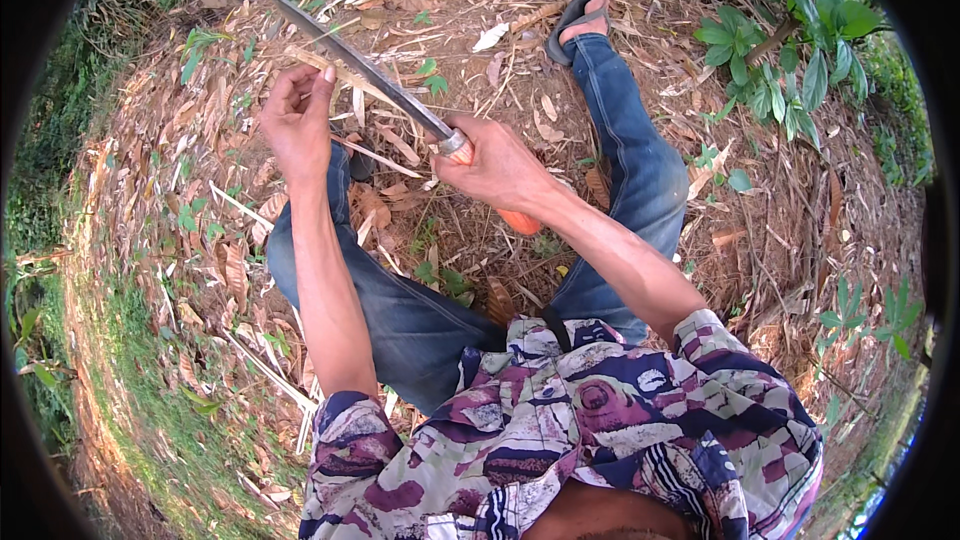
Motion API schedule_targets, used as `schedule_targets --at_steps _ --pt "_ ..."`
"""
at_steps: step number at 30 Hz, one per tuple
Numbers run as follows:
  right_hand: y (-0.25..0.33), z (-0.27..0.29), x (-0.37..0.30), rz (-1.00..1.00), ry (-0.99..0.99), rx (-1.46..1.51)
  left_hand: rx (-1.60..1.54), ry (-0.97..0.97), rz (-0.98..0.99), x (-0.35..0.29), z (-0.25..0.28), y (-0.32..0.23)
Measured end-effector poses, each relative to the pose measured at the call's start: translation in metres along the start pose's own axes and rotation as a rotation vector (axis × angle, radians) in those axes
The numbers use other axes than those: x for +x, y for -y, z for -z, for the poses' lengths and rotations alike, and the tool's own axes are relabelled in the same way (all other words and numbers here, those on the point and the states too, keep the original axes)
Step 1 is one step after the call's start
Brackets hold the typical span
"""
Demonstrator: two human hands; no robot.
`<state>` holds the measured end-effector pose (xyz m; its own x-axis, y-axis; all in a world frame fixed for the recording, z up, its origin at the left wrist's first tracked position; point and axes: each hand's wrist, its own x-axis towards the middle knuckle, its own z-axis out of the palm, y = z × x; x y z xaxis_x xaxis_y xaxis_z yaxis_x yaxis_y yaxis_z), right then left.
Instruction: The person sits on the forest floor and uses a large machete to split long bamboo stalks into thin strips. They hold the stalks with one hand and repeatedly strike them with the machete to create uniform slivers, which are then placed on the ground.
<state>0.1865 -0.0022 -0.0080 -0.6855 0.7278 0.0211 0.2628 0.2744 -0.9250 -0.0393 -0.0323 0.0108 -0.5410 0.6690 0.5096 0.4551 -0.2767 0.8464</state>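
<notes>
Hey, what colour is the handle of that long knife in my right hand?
The handle is orange, seen best in the head view.

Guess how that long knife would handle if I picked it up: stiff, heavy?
The knife likely feels stiff, since its metal blade juts from the right hand without visible sagging. It may be blade-heavy, because much of its length extends past the handle.

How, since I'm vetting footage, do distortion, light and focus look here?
In the head view, a black surround frames the curved fisheye image and the ground bends toward its rim; the lower left is sunlit; the long knife and right grip show mostly clear edges, without obvious motion blur.
</notes>
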Motion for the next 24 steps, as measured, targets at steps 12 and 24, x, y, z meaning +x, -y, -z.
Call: schedule_targets --at_steps 12,24 --pt "-0.049 -0.031 -0.005 -0.1 0.034 -0.07 -0.017 -0.073 0.001 -0.003 0.015 0.011" --pt "-0.134 -0.031 -0.026 -0.22 0.032 -0.154 0.035 -0.116 -0.026 0.011 0.005 0.014"
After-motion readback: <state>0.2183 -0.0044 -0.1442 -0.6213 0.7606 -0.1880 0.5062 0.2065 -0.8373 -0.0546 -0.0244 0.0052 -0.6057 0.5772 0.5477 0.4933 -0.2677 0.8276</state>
